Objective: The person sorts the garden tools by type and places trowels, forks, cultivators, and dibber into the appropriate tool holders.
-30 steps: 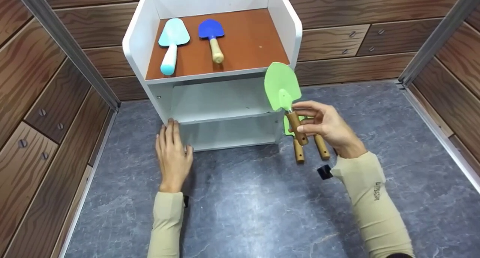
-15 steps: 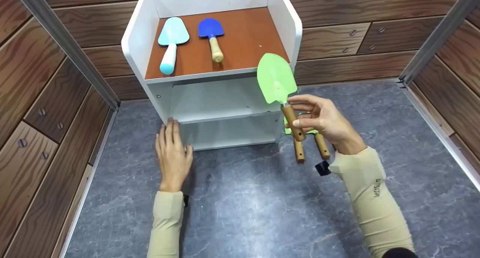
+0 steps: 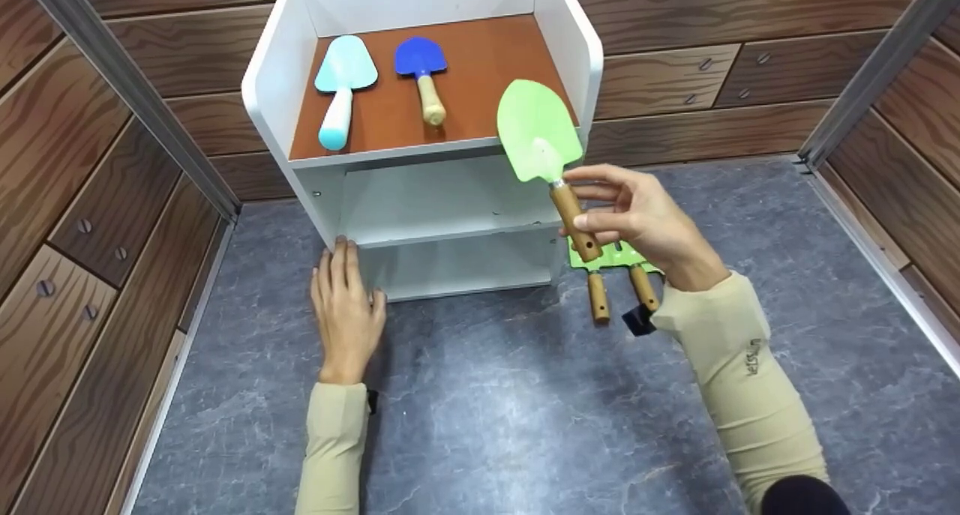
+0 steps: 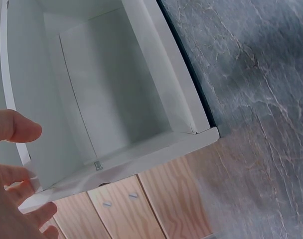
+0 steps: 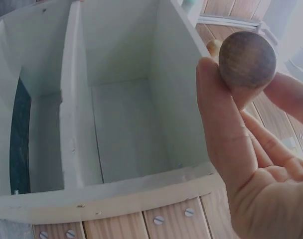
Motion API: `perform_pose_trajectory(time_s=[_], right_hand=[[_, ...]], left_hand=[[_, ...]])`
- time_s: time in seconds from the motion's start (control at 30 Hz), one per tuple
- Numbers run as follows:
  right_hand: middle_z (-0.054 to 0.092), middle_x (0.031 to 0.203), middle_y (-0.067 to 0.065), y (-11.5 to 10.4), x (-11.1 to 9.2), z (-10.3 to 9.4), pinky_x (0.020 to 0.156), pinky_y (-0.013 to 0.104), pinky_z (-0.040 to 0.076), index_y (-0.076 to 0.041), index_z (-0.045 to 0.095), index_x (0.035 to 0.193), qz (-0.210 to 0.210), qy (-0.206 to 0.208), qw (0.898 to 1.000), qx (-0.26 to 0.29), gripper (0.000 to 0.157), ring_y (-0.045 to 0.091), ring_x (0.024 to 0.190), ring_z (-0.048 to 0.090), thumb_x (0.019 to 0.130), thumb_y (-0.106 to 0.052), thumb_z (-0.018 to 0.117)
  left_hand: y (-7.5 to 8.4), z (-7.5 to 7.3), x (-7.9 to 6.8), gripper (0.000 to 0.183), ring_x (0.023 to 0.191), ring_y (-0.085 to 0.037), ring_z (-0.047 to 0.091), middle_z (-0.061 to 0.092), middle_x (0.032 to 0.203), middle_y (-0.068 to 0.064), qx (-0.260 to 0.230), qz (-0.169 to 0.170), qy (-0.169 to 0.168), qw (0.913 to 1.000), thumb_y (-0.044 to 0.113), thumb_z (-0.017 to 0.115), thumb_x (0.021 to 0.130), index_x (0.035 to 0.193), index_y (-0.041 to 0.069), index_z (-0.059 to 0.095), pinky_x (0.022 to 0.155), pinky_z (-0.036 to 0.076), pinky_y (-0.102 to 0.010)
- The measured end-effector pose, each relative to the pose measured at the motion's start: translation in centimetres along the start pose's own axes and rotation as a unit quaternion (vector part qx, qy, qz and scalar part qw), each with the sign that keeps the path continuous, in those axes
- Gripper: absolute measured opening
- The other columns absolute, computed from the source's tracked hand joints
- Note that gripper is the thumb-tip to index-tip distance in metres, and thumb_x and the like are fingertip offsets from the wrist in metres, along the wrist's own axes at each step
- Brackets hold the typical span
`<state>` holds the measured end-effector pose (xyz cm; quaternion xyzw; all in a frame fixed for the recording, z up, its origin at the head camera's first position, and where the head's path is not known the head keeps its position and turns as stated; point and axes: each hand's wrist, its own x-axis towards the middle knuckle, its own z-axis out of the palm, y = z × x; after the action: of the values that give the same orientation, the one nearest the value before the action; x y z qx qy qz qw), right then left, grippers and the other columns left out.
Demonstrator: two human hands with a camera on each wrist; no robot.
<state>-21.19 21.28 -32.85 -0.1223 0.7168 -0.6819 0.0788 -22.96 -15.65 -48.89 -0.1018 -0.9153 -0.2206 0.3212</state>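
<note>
One round-bladed trowel (image 3: 537, 129), wooden handle (image 3: 568, 204) pinched by right grip (image 3: 646, 219); left grip (image 3: 349, 312) relaxed against cabinet (image 3: 274, 99).

Wood-plank-patterned walls (image 3: 720, 13) border a glossy grey veined floor (image 3: 480, 402) on three sides.

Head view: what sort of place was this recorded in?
Probably a small staged booth rather than a lived-in room: wood-patterned panels rise on three sides, metal posts stand in the corners, and a white shelf is set against the back panels.
</note>
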Motion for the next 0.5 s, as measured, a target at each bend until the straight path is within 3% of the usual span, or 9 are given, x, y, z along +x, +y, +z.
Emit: perform_pose_trajectory(time_s=[0.33,0.5], right_hand=[[0.061,0.127,0.018,-1.4,1.0,0.5,0.07,0.034,0.063,0.009,0.045,0.144,-0.006,0.007,0.999,0.042,0.054,0.03,0.087,0.075,0.093,0.012,0.06],[0.062,0.125,0.019,-2.5,1.7,0.8,0.073,0.041,0.062,0.01,0.045,0.143,-0.003,0.003,0.997,0.076,0.052,0.035,0.087,0.074,0.093,0.012,0.059]], left_hand=[[0.3,0.1,0.1,0.072,0.137,-0.048,0.038,0.041,0.153,-0.024,-0.001,0.0,-0.001,1.0,0.003,0.069,0.083,0.148,-0.008,0.04,0.116,0.025,-0.062],[0.1,0.1,0.0,0.072,0.137,-0.048,0.038,0.041,0.152,-0.024,-0.004,0.0,0.005,1.0,0.002,0.069,0.083,0.148,-0.008,0.04,0.116,0.025,-0.063]])
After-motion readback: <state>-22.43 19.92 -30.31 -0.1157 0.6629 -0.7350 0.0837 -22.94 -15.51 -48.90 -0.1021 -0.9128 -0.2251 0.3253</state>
